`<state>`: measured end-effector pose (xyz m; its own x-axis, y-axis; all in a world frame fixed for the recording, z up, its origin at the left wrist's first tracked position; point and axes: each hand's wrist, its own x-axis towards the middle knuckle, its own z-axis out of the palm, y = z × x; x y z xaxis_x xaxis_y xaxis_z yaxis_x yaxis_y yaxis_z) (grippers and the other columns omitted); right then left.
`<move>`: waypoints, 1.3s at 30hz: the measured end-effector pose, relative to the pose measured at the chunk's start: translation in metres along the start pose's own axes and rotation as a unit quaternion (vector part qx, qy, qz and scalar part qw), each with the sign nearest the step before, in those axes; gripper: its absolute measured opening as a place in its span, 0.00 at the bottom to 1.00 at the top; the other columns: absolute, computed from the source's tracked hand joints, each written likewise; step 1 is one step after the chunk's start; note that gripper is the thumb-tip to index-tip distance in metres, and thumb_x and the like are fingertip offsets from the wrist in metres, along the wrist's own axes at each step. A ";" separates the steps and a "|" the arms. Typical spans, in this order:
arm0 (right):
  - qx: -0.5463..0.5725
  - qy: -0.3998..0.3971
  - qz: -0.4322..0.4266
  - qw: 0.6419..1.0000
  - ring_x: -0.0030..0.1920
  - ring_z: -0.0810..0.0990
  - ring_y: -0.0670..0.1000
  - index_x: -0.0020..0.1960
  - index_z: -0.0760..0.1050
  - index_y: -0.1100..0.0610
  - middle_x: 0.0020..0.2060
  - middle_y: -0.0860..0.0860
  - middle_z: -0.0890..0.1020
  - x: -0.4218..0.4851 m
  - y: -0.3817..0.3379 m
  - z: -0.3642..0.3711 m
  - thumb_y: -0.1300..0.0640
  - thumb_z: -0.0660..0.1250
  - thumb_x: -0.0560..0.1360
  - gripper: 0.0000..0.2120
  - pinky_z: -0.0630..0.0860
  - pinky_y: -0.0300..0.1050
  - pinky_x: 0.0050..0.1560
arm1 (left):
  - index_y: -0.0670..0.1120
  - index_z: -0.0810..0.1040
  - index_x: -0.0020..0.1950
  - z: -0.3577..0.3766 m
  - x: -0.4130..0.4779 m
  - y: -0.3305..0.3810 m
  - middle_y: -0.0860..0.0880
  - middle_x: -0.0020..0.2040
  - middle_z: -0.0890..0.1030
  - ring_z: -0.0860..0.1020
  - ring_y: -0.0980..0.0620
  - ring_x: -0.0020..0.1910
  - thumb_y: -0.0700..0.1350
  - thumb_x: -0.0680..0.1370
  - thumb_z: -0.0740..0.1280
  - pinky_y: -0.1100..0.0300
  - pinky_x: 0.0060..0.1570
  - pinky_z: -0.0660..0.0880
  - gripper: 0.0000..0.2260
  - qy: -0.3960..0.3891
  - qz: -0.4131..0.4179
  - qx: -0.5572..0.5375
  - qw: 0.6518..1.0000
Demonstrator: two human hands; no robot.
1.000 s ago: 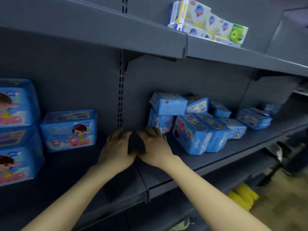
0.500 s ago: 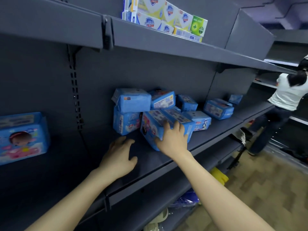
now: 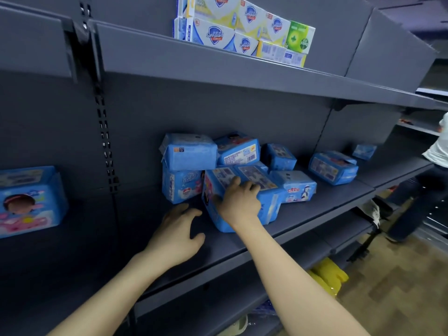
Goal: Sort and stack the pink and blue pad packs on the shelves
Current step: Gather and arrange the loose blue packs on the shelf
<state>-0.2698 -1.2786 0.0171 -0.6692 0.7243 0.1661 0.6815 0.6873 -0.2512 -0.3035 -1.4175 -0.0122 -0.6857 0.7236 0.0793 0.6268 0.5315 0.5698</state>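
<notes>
Several blue pad packs lie in a loose heap on the dark grey middle shelf (image 3: 315,214). My right hand (image 3: 238,202) grips the front blue pack (image 3: 264,190), fingers curled over its top edge and thumb on its left face. My left hand (image 3: 177,235) hovers just left of that pack with fingers spread, holding nothing. Behind it, one blue pack (image 3: 190,152) sits on top of another (image 3: 181,186). A larger blue and pink pack (image 3: 30,202) stands on the shelf at far left.
Soap boxes (image 3: 242,30) fill the shelf above. More blue packs (image 3: 333,167) lie to the right. A person (image 3: 434,178) stands at the right by the aisle. Yellow items (image 3: 327,277) sit on a lower shelf. A slotted upright (image 3: 104,132) divides the bays.
My view has swung right along the shelf. Both hands left the dark object at the shelf joint; my right hand went to the front blue pack and closed on it, my left hand followed.
</notes>
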 end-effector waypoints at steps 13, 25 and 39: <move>-0.029 -0.049 -0.055 0.997 0.63 0.65 0.61 0.65 0.60 0.58 0.62 0.61 0.68 -0.003 0.012 -0.031 0.39 0.69 0.67 0.36 0.70 0.49 0.53 | 0.49 0.60 0.73 0.011 0.006 0.017 0.49 0.72 0.63 0.61 0.50 0.71 0.48 0.74 0.68 0.62 0.67 0.60 0.30 0.023 0.005 -0.022 0.999; 0.079 -0.141 -0.141 0.977 0.57 0.76 0.58 0.64 0.65 0.60 0.59 0.58 0.75 -0.011 -0.015 -0.027 0.35 0.58 0.72 0.33 0.74 0.47 0.51 | 0.54 0.35 0.74 0.036 -0.004 0.029 0.46 0.73 0.55 0.61 0.46 0.71 0.50 0.66 0.76 0.50 0.64 0.67 0.55 0.157 -0.068 -0.191 0.967; 0.140 -0.047 -0.269 0.952 0.55 0.75 0.61 0.60 0.73 0.59 0.55 0.59 0.78 -0.001 0.015 -0.037 0.64 0.58 0.75 0.15 0.76 0.50 0.47 | 0.52 0.45 0.76 0.009 0.002 -0.016 0.50 0.64 0.72 0.72 0.53 0.60 0.33 0.64 0.76 0.59 0.60 0.68 0.53 0.187 -0.135 -0.338 0.912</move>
<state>-0.2486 -1.2673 0.0482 -0.9318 0.2543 0.2592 0.1361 0.9064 -0.3999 -0.3120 -1.4204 -0.0291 -0.9390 0.3382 0.0628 0.1311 0.1830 0.9743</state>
